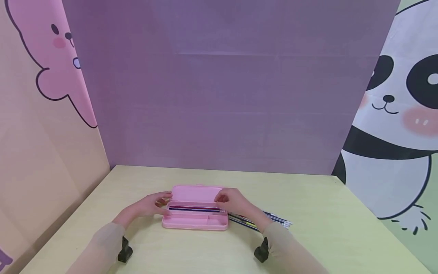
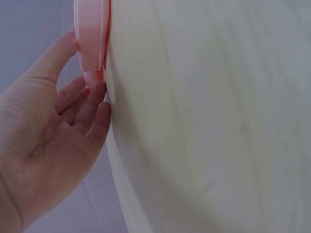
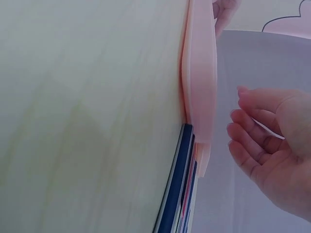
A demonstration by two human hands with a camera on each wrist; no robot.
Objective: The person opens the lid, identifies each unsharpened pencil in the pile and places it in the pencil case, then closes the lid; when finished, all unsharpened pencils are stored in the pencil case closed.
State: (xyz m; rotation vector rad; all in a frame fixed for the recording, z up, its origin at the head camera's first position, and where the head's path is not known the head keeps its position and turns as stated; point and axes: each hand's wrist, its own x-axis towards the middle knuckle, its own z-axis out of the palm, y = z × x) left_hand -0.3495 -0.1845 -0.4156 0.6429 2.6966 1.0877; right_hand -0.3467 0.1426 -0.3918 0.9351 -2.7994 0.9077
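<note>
A pink pencil case (image 1: pixel 184 227) lies opened out on the table, its lid (image 1: pixel 196 193) folded back to the far side. Inside lie a few dark and red pencils (image 1: pixel 195 209), lengthwise along the tray. My left hand (image 1: pixel 150 204) holds the left end of the case; in the left wrist view the thumb lies on its edge and the fingertips sit by the hinge side. Over the right end of the case hovers my right hand (image 1: pixel 236 201), with loosely bent fingers (image 3: pixel 245 124) and nothing between them in the right wrist view.
Several loose pencils (image 1: pixel 244 222) lie just right of the case, partly under my right forearm, with more striped pencils (image 1: pixel 278 219) farther right. The pale wooden table (image 1: pixel 308 213) ends at a purple backdrop (image 1: pixel 222 95). Black wrist mounts (image 1: pixel 125 250) hang below both sleeves.
</note>
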